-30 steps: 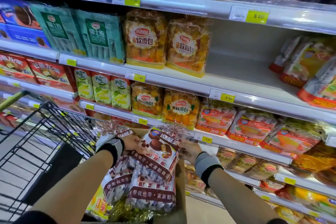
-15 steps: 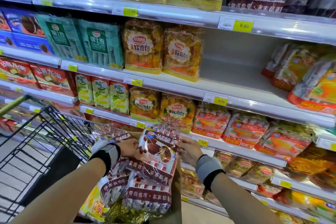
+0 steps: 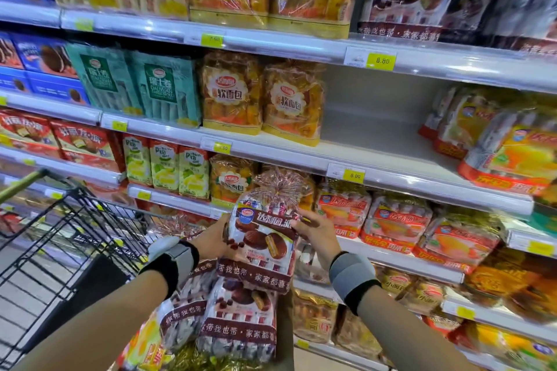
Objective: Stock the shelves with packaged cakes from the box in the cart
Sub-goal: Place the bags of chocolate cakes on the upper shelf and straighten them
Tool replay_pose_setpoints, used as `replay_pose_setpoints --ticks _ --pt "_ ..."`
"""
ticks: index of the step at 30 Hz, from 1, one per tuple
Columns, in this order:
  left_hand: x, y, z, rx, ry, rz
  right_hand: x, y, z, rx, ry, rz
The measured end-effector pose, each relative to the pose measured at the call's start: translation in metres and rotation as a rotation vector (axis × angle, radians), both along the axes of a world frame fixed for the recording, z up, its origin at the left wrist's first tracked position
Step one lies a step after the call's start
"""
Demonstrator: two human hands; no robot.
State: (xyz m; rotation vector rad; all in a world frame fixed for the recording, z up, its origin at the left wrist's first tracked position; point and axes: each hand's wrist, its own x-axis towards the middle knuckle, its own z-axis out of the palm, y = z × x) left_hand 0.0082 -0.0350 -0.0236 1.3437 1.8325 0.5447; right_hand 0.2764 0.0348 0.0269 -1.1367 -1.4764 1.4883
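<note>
Left hand (image 3: 215, 239) and right hand (image 3: 316, 227) clamp cake pack (image 3: 262, 238) at 2 sides above box (image 3: 284, 325); slick wrapper may slip during lift toward shelf gap (image 3: 370, 129).

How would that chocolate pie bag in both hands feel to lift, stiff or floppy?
Probably floppy: the chocolate pie bag is thin crinkled film gathered at its top. Likely light, being held up at its sides by the left hand and right hand. The glossy film may be slippery.

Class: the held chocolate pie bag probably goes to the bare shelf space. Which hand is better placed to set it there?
Probably right. The right hand grips the chocolate pie bag on the side nearer the bare shelf space; the left hand would cross over.
</note>
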Motion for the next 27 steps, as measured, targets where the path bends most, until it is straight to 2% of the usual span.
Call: replay_pose_setpoints --ticks 2,7,13,18,27 --pt "0.017 -0.005 0.033 0.041 0.033 0.012 0.003 0.003 0.008 0.041 0.011 -0.016" --pt "0.035 0.005 0.066 0.108 0.086 0.017 0.011 0.011 0.036 0.173 0.014 -0.037" --pt "0.061 0.018 0.097 0.243 0.03 0.032 0.025 0.025 0.069 0.313 0.026 -0.089" --pt "0.07 0.025 0.119 0.27 -0.105 0.018 0.039 0.034 0.092 0.422 0.016 -0.096" --pt "0.1 0.044 0.185 0.341 -0.164 -0.004 0.078 0.047 0.154 0.546 0.08 -0.141"
